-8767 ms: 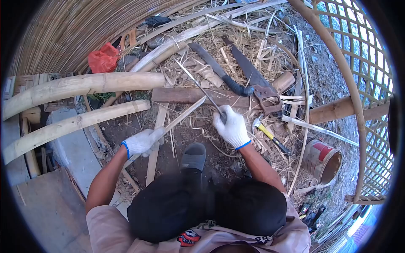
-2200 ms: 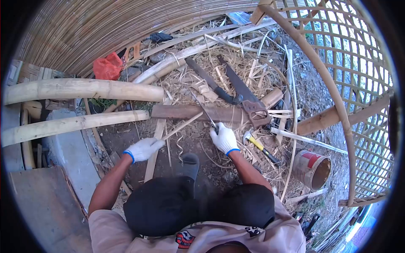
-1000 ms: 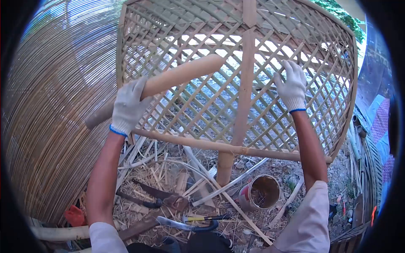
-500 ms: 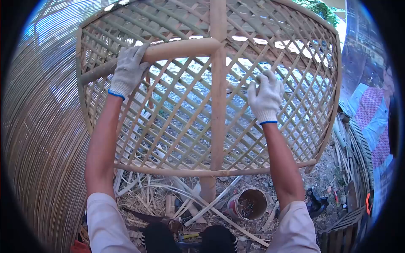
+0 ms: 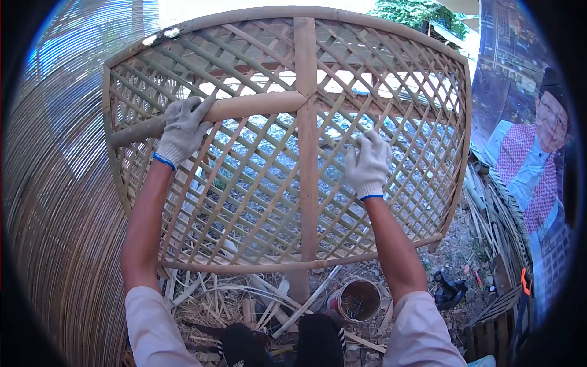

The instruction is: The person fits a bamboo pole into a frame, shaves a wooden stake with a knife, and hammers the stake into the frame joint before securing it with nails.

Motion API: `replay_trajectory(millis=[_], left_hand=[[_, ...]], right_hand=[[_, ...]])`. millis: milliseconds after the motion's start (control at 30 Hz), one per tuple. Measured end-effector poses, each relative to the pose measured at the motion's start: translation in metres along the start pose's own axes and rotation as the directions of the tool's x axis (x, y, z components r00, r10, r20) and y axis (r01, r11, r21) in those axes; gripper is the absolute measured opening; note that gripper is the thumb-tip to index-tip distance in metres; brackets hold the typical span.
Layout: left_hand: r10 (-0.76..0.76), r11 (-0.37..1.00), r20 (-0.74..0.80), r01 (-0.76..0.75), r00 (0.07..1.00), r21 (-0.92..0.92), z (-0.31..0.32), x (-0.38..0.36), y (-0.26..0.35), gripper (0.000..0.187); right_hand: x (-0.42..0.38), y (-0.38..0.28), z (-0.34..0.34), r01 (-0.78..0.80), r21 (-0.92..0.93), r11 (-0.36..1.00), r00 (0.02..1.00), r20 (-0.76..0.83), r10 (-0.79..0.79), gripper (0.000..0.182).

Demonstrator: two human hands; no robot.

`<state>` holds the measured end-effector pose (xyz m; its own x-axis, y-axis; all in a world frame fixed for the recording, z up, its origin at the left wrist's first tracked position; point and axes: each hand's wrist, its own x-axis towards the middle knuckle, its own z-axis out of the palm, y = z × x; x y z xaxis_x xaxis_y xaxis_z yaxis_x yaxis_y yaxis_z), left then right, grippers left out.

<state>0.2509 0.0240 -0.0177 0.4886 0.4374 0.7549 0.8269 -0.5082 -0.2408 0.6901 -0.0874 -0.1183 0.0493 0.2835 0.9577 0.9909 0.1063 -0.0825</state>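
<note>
A large lattice panel of crossed bamboo strips (image 5: 307, 183) stands upright before me, with a rounded pole frame and a vertical centre post. A thick bamboo crossbar (image 5: 257, 105) runs over its left half to the post. My left hand (image 5: 183, 127), in a white glove with a blue cuff, is wrapped round this crossbar. On the right half, my right hand (image 5: 369, 160), gloved the same way, rests against the lattice with its fingers curled over a strip.
A bucket (image 5: 359, 300) stands below the panel among strips and shavings (image 5: 214, 296). A curved wall of thin slats (image 5: 61, 202) rises on the left. On the right are a printed banner (image 5: 507, 67), a slatted crate (image 5: 498, 330) and a black bag (image 5: 449, 290).
The view has tilted up, so the panel's top edge and more of the banner show. Both hands appear lower and slightly further left in view, still at the crossbar and lattice.
</note>
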Motion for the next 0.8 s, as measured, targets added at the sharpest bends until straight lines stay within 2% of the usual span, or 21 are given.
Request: replay_trajectory(millis=[100, 200, 300, 367, 467, 633, 733, 800], left_hand=[[0.074, 0.995, -0.086, -0.067, 0.994, 0.078, -0.001, 0.000, 0.003, 0.071], [0.032, 0.999, -0.023, -0.032, 0.999, 0.002, 0.002, 0.002, -0.001, 0.069], [0.170, 0.985, -0.125, -0.165, 0.978, 0.044, 0.013, 0.004, -0.015, 0.063], [0.114, 0.992, -0.034, -0.112, 0.993, 0.057, 0.000, 0.004, -0.005, 0.059], [0.119, 0.993, -0.044, -0.119, 0.992, 0.003, 0.002, 0.006, -0.006, 0.058], [0.220, 0.975, -0.070, -0.218, 0.973, 0.042, 0.000, 0.010, -0.013, 0.056], [0.270, 0.962, -0.060, -0.267, 0.961, 0.053, -0.003, 0.015, -0.020, 0.063], [0.256, 0.966, -0.035, -0.255, 0.966, 0.033, -0.004, 0.017, -0.022, 0.062]], right_hand=[[-0.001, -0.005, -0.002, -0.007, 0.007, 1.000, 1.000, -0.001, 0.007, 0.027], [-0.003, -0.002, -0.001, -0.023, -0.004, 1.000, 1.000, 0.004, 0.023, 0.027], [-0.006, -0.003, 0.007, -0.011, 0.000, 1.000, 1.000, -0.004, 0.011, 0.028], [-0.008, 0.001, 0.009, 0.016, 0.001, 1.000, 1.000, -0.015, -0.016, 0.028], [-0.011, 0.004, 0.011, 0.011, 0.006, 1.000, 1.000, -0.008, -0.011, 0.027], [-0.008, -0.001, 0.009, 0.007, -0.033, 0.999, 1.000, 0.011, -0.007, 0.029], [-0.008, 0.001, 0.010, 0.027, -0.031, 0.999, 1.000, -0.013, -0.028, 0.028], [-0.008, 0.001, 0.009, 0.022, -0.031, 0.999, 1.000, -0.015, -0.023, 0.028]])
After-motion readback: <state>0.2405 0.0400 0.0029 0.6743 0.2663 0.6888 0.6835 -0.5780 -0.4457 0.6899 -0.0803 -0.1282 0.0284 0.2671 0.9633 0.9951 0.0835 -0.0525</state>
